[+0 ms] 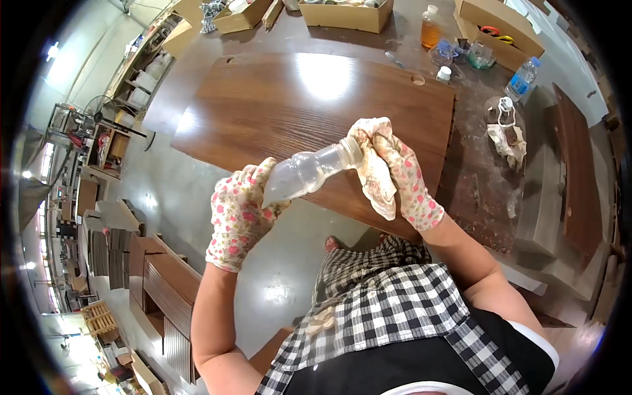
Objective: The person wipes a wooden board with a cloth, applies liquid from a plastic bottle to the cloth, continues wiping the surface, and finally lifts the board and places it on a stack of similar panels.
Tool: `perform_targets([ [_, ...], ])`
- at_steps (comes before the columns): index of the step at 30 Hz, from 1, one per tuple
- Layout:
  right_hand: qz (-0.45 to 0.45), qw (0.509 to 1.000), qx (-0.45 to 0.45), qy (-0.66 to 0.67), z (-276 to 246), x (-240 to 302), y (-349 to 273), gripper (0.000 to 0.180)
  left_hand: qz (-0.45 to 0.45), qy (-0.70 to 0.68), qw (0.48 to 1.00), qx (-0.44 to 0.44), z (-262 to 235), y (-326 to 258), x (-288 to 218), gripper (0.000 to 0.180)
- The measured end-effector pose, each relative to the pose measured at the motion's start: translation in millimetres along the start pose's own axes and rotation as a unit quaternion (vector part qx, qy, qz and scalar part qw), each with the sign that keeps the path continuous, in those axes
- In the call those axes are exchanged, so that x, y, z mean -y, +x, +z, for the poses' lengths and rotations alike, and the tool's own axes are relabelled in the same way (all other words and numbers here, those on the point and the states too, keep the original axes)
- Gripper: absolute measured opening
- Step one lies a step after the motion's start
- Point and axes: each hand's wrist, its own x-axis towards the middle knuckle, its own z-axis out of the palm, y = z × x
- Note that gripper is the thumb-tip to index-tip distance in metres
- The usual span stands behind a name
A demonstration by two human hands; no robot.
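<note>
A clear, cloudy plastic bottle [304, 174] is tilted in the air before me, its neck up to the right. My left hand [240, 210], in a flower-printed glove, is closed around its base. At the bottle's top, my right hand [405, 174], gloved alike, grips a stained white rag [376, 181] pressed against the neck end. The rag and fingers partly hide that end, and I cannot tell how much liquid is inside. Beneath and beyond the hands lies a glossy brown wood-grain panel [263, 99] with round holes near its far corners.
Cardboard boxes [345, 16] line the table's far side. At the far right stand an orange liquid bottle [430, 29], a water bottle [522, 80] and a small white-capped jar [444, 74]. A crumpled cloth [508, 145] lies right of the panel. Stacked boards [164, 283] stand at left.
</note>
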Motion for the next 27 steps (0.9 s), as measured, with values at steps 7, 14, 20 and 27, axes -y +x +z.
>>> perform_targets([
  [7, -0.025, 0.990, -0.030, 0.136, 0.1, -24.3, -2.9, 0.023, 0.104, 0.152, 0.982, 0.050, -45.7, 33.8, -27.1, 0.052],
  [14, 0.025, 0.976, 0.022, 0.217, -12.2, -21.7, -4.3, 0.029, 0.153, 0.196, 0.969, -0.005, -41.5, 39.1, -34.4, 0.041],
  [20, 0.104, 0.944, 0.107, 0.293, -46.6, -7.3, 3.8, 0.035, -0.053, -0.131, 0.985, -0.099, 62.2, -24.6, -2.2, 0.065],
  [27, -0.079, 0.973, 0.070, -0.204, 0.6, 31.6, 12.2, 0.019, -0.293, -0.565, 0.739, -0.221, 98.3, -80.3, -10.8, 0.072],
])
